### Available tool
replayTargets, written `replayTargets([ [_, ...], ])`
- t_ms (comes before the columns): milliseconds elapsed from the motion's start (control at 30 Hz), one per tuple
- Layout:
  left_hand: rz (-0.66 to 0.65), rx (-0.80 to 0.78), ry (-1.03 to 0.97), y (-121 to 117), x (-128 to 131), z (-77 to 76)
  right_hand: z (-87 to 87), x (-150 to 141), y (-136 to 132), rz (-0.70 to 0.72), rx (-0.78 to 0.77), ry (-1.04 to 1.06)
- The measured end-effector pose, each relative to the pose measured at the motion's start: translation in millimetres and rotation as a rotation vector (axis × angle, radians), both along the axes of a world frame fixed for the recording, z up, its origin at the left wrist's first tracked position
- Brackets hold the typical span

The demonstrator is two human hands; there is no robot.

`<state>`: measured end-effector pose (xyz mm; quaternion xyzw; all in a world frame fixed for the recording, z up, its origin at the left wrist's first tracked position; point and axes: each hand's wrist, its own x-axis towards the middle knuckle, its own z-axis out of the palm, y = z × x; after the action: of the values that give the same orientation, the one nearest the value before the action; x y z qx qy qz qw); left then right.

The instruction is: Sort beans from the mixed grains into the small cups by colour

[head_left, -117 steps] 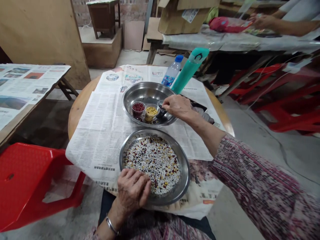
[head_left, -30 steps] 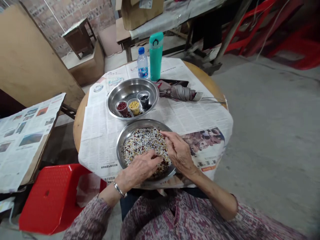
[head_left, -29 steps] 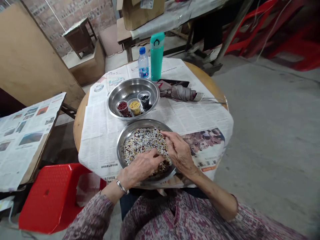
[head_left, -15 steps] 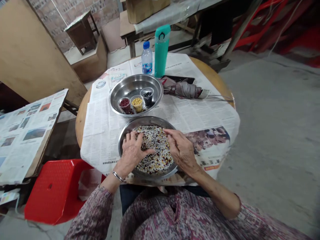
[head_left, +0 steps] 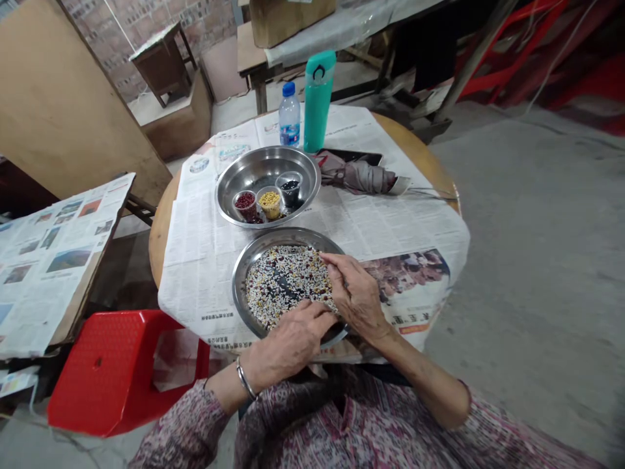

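Note:
A round steel dish (head_left: 297, 236) of mixed grains (head_left: 273, 277), white, black, dark red and yellow, lies in front of me. My left hand (head_left: 288, 345) is palm down over its near right part, fingers lightly bent into the grains. A dark bare strip of the dish's bottom shows in the middle. At the right rim rests my right hand (head_left: 356, 296), fingers curled and thumb against index finger; anything between them is hidden. Behind stands a steel basin (head_left: 254, 163) with small clear cups of red beans (head_left: 245, 203), yellow beans (head_left: 270, 202) and black beans (head_left: 290, 189).
Newspaper (head_left: 390, 221) covers the round table. A water bottle (head_left: 290, 117), a teal flask (head_left: 318, 104) and a folded grey umbrella (head_left: 361, 176) stand or lie behind. A red stool (head_left: 97, 371) is at the left, beside a newspaper-covered table (head_left: 63, 254).
My right hand has gone from the black-bean cup to the dish's right rim. My left hand left the near rim, spread over the grains' left side, then swept right and nearer, baring the strip.

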<state>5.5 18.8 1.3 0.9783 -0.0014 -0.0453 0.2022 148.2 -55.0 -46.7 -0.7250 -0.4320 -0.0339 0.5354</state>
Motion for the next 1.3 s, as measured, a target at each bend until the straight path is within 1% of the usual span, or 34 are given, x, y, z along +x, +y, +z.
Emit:
replayTargets([
  [33, -0.039, 0.042, -0.006, 2, 0, -1.0, 0.0, 0, 0, 0.0, -0.003, -0.004],
  [100, -0.065, 0.148, -0.037, 9, 5, -5.1, 0.1, 0, 0, 0.0, -0.006, -0.015],
  [167, -0.047, 0.254, -0.075, 21, 14, -9.4, 0.4, 0, 0, -0.006, 0.001, -0.024],
  [233, -0.002, 0.333, -0.093, 36, 22, -11.0, 1.1, 0, 0, -0.007, 0.005, -0.023],
  [300, 0.095, 0.384, -0.068, 51, 26, -9.1, 2.1, 0, 1, -0.005, 0.006, -0.017],
  [367, 0.235, 0.409, -0.004, 62, 21, -4.6, 3.3, 0, 1, 0.0, 0.004, -0.011],
  [433, 0.374, 0.411, 0.064, 67, 9, 1.1, 4.6, 0, 0, 0.004, 0.006, -0.011],
  [500, 0.465, 0.388, 0.105, 65, -6, 6.7, 5.7, 0, 0, 0.007, 0.003, -0.015],
  [567, 0.466, 0.322, 0.121, 56, -21, 11.1, 6.4, -1, 0, 0.01, -0.003, -0.022],
  [633, 0.396, 0.212, 0.129, 44, -29, 13.1, 6.5, -1, 0, 0.01, -0.004, -0.031],
  [700, 0.311, 0.108, 0.135, 33, -29, 11.7, 6.0, -1, 0, 0.01, 0.001, -0.043],
  [767, 0.227, 0.057, 0.135, 25, -20, 6.8, 4.8, -1, 1, 0.011, 0.006, -0.056],
  [800, 0.191, 0.058, 0.127, 23, -13, 3.6, 4.1, -1, 1, 0.01, 0.006, -0.064],
  [900, 0.123, 0.13, 0.046, 29, 13, -5.7, 2.4, -1, 1, 0.002, 0.002, -0.082],
  [967, 0.147, 0.197, -0.049, 39, 29, -8.8, 1.9, 0, 1, -0.005, 0.002, -0.089],
  [1000, 0.19, 0.238, -0.095, 45, 34, -9.0, 1.8, 0, 1, -0.007, 0.001, -0.091],
  [1067, 0.316, 0.321, -0.157, 56, 37, -7.5, 1.9, 0, 1, -0.005, 0.001, -0.097],
  [1133, 0.447, 0.385, -0.167, 63, 32, -4.9, 2.2, 0, 1, -0.002, -0.001, -0.099],
  [1200, 0.515, 0.392, -0.136, 64, 19, -3.4, 2.4, 0, 1, 0.0, -0.006, -0.096],
  [1233, 0.519, 0.371, -0.117, 63, 12, -3.3, 2.5, 0, 1, 0.002, -0.009, -0.092],
  [1300, 0.48, 0.28, -0.088, 55, -1, -4.5, 2.7, 0, 1, 0.004, -0.013, -0.086],
])
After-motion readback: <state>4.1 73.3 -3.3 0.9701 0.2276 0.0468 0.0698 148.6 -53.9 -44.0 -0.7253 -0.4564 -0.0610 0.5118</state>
